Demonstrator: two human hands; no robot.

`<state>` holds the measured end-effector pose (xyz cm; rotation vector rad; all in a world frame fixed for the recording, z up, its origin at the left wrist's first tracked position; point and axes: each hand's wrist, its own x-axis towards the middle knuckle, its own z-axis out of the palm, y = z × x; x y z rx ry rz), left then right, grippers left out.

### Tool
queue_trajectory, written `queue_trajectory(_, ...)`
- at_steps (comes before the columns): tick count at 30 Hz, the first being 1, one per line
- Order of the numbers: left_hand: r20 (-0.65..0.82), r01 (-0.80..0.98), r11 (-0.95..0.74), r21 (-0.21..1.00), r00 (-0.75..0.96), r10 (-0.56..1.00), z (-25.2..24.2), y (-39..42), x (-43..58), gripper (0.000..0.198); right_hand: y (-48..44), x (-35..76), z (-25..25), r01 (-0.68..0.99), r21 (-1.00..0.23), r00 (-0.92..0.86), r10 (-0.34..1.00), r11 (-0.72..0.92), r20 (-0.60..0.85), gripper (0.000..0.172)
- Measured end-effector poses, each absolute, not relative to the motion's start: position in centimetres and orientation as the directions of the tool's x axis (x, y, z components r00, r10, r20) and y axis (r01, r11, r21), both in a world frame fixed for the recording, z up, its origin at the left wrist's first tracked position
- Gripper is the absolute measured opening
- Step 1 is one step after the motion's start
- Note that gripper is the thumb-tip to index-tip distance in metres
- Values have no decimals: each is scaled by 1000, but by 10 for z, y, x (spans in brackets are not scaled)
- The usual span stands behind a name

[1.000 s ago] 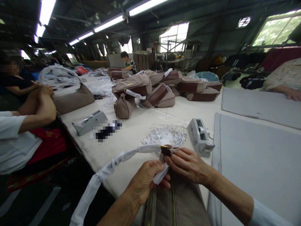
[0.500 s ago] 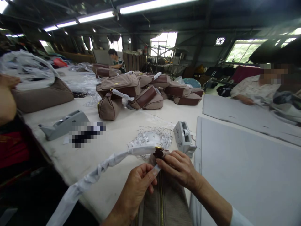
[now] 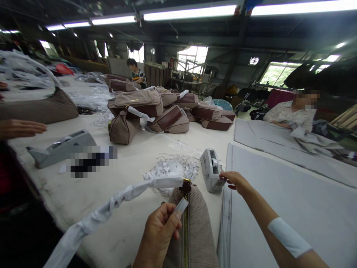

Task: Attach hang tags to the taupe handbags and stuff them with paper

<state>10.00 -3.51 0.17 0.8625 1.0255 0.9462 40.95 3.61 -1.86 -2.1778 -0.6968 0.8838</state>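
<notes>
A brown ribbed bag (image 3: 199,223) with a gold zipper lies in front of me, its end pointing away. My left hand (image 3: 160,230) pinches the zipper pull (image 3: 181,205), which has a pale translucent wrapping, between thumb and fingers. From a brown tab with gold metal at the bag's end, a strap wrapped in white (image 3: 119,199) runs off to the lower left. To the right, my right hand (image 3: 235,181) reaches to the grey tape dispenser (image 3: 209,169). Its fingertips are closed at the cutter end, where the tape itself barely shows. A pale patch is around that forearm.
A pile of thin tie-like scraps (image 3: 173,167) lies beyond the bag. Several brown bags (image 3: 136,102) are heaped farther back. Another tape dispenser (image 3: 64,147) stands left, near a co-worker's hand (image 3: 22,128). Large grey sheets (image 3: 287,201) cover the right side; another person sits beyond.
My right hand has left the bag's end and moved right to the tape dispenser. My left hand keeps the zipper pull. The co-worker's hand at the left edge has come lower.
</notes>
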Motion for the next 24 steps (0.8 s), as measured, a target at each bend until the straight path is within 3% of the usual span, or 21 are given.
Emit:
queue_trajectory(8,-317,-260,365,894,208,925,-5,-38,99,35,7,408,-8,-120,-852,566,669,-510,-481,15)
queue_trajectory(18,-281,-253,315,915,164,946,-12,-42,103,33,-11,388,-59,-262,-769,558,558,-583,-614,24)
queue_trajectory(21,-227,-155,253,955,163,960,-15,-45,104,24,-8,387,-72,-252,-747,558,538,-616,-632,27)
queue_trajectory(24,-28,95,17,995,110,994,-16,-47,104,15,-21,385,-74,-205,-697,548,510,-687,-663,34)
